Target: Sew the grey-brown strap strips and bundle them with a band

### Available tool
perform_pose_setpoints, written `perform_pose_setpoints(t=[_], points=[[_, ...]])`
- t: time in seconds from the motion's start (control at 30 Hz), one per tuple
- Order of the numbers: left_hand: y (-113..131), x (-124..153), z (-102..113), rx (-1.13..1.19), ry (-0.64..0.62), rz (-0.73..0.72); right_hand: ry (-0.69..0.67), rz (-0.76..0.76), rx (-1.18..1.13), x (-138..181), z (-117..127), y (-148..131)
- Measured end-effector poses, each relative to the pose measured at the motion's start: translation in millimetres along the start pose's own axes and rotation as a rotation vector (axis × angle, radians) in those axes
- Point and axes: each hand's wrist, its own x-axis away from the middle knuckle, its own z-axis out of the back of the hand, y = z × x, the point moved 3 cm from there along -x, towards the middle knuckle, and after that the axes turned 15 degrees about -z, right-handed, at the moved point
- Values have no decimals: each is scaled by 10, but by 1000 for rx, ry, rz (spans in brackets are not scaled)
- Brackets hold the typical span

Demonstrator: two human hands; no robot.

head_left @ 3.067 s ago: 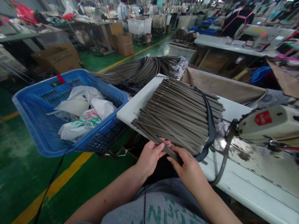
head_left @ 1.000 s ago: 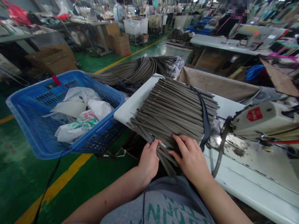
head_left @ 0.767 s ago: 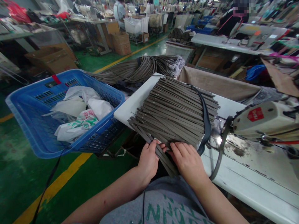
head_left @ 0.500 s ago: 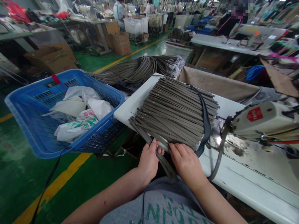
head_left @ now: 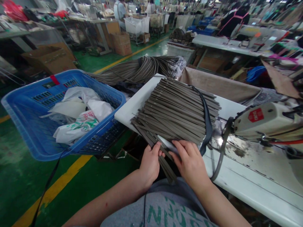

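Observation:
A thick pile of grey-brown straps [head_left: 177, 110] lies across the corner of a white sewing table [head_left: 132, 107], with a dark band [head_left: 208, 123] looped round its right end. My left hand [head_left: 150, 164] is closed on a few straps [head_left: 165, 165] pulled off the pile's near edge; they hang toward my lap. My right hand [head_left: 190, 160] lies on the near edge of the pile, fingers pressed together on the straps there.
A blue plastic basket [head_left: 26, 126] with white bags stands at my left. A sewing machine head [head_left: 267, 121] sits at the right on the table. A larger bundle of long straps [head_left: 139, 69] lies behind. Other people work at tables farther back.
Since the oldest frame, a few straps have been drawn out of the pile toward my lap. In the last second both hands shifted slightly along the near edge, still on the straps.

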Motion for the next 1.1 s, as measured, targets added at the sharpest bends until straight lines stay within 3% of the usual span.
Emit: perform_pose_setpoints(t=[0.17, 0.6, 0.93, 1.1], points=[[11, 21, -13, -34, -11, -20, -55, 49, 181, -51, -46, 30], [36, 29, -21, -63, 8, -11, -70, 187, 207, 102, -153, -75], [14, 10, 58, -49, -22, 8, 0, 181, 233, 143, -200, -71], [-1, 9, 84, -59, 0, -19, 19, 99, 188, 107, -216, -20]])
